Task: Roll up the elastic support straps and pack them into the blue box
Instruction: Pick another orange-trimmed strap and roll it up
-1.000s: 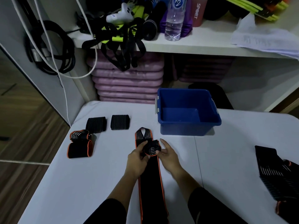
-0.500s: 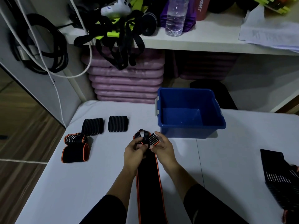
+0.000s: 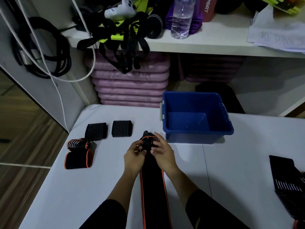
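**Both hands worked the rolled end of one strap**

The person's left hand (image 3: 134, 157) and right hand (image 3: 162, 155) met over the white table (image 3: 99, 187), and both gripped the rolled-up end of an orange-edged strap (image 3: 152, 187). The left hand's fingers curled round the near left side of the roll, with the thumb pressed on top. The right hand's fingers wrapped over the roll's right side. The rest of the strap lay flat on the table, running back from the hands between the two forearms towards the person.

Just beyond the right hand, and a little to its right, stood the blue box (image 3: 193, 138), with nothing visible inside it. Out to the left of the left hand lay four straps already rolled: two plain black rolls (image 3: 96, 131) side by side farther off, and two orange-trimmed rolls (image 3: 77, 160) nearer, touching one another. Far off to the right of the right hand, at the table's edge, lay a heap of unrolled straps (image 3: 287, 184).

Beyond the box a shelf (image 3: 206, 42) carried a water bottle (image 3: 181, 19) and a tangle of black bands, and purple mats (image 3: 132, 86) were stacked beneath it.
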Motion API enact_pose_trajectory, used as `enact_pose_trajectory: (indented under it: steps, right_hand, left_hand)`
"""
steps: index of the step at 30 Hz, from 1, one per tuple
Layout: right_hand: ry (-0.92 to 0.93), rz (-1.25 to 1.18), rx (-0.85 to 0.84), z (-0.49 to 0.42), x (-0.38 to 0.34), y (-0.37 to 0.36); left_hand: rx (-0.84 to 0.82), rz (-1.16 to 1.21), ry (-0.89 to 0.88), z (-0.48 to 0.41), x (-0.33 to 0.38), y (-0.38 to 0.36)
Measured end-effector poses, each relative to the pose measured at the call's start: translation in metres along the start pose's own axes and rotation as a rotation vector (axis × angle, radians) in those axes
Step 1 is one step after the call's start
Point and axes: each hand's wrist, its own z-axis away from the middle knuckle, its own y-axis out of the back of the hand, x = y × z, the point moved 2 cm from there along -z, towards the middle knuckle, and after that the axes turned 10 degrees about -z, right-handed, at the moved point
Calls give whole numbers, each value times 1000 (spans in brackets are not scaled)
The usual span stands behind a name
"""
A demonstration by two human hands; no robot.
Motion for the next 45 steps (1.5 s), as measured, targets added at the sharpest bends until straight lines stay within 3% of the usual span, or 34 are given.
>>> enact_pose_trajectory:
  steps: [6,14,21,27,30,35,40,45]
  right_hand:
    - [145,421,94,8,20,10]
    - [225,470,-12,6,35,14]
    - [184,699,-105,1,44,12]
    - [102,585,-109,20,40,21]
    - [138,504,-173,53,44,33]
    - [182,542,-253,116,61,52]
    - [43,542,-261,157,69,61]
    - [21,536,-349,183,64,62]
  left_hand:
    - [61,-170,-135,-1,-2,-1]
    - [79,-176,-145,-5,-18,-7]
    - [84,-451,-242,-18,-38,-15]
    - [27,-320,-217,15,-39,-1]
    - [-57,-382,-266,50,-54,7]
    - [-243,-437,-385,112,-83,12]
    - [-251,-436,-400,141,-92,15]
    - [-349,-417,-458,164,-95,22]
